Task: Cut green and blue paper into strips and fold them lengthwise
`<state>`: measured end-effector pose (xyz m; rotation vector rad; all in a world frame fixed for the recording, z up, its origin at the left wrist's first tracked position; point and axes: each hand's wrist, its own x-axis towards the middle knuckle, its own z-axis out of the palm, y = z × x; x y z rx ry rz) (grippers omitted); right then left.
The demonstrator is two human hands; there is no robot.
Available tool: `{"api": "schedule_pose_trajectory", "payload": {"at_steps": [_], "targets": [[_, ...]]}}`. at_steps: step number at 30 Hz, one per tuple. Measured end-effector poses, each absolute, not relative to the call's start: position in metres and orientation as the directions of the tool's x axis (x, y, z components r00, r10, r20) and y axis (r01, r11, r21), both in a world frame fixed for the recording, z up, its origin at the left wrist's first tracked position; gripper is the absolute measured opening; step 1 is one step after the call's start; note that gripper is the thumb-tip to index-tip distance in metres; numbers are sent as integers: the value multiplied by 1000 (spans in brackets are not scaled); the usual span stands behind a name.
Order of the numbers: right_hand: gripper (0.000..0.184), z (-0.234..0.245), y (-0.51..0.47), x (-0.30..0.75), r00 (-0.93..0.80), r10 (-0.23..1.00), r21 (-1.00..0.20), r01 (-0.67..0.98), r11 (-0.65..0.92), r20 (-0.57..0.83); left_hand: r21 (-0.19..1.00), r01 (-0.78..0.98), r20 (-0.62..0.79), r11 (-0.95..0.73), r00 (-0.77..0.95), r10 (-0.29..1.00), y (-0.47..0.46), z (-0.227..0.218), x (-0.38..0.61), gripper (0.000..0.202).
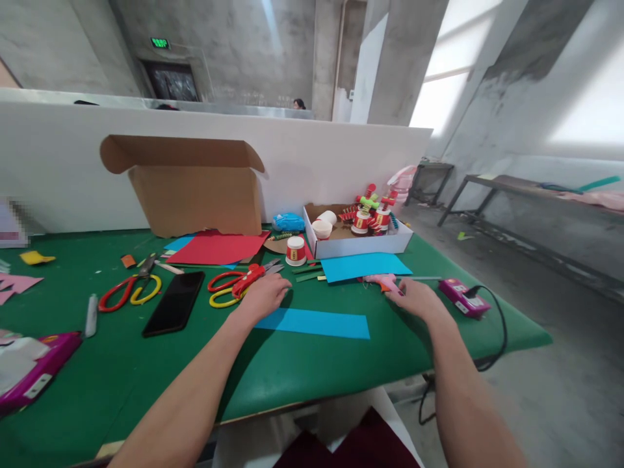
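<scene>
My left hand (266,299) is over the far left end of a blue paper strip (316,323), its fingers loosely bent and apart, with nothing visible in them. Just beyond it lie scissors with red and yellow handles (227,286) and a red-handled tool (249,279) with metal tips, partly behind the hand. My right hand (414,299) has its fingers closed at the handle of a pink glue gun (383,281), which lies on the green table (312,370). A blue paper sheet (365,266) is right behind the glue gun.
A white box (363,247) holds paper cups and red figures. Left of it are a paper cup (295,251), red paper (219,248) and a cardboard box (195,195). A black phone (174,304), more scissors (130,289) and a purple power block (463,298) with a cable lie around.
</scene>
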<state>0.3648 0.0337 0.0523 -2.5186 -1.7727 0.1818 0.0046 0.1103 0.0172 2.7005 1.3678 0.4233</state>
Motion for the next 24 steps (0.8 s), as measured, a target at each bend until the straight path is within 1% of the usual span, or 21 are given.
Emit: {"api": "schedule_pose_trajectory", "payload": {"at_steps": [2,4,11,16,18,20,21,22,24], "targets": [[23,49,32,368,315,945,-47,946,-320,-88,205,777,202,-595,561,802,111,17,4,27],[20,47,31,372,305,948,-19,951,-308,-94,211,775,199,-596,563,802,111,17,3,27],[20,46,22,397,333,941,-12,942,-334,-63,200,775,185,-600,571,800,113,15,2,26],[20,47,20,400,310,950,-12,950,-311,-45,203,775,183,-599,571,801,113,15,2,27],[27,52,20,394,340,940,-47,940,-338,18,201,777,178,-596,570,802,113,16,2,27],[31,59,25,381,342,931,-121,937,-327,129,198,776,175,-599,573,800,113,16,2,26],[29,63,28,373,312,931,-167,944,-283,188,196,774,174,-602,576,798,113,16,2,26],[25,67,34,363,249,938,-203,958,-202,242,193,773,175,-604,578,797,113,16,2,26],[22,74,47,339,105,950,-257,966,-26,296,187,773,181,-606,580,795,113,15,2,27]]}}
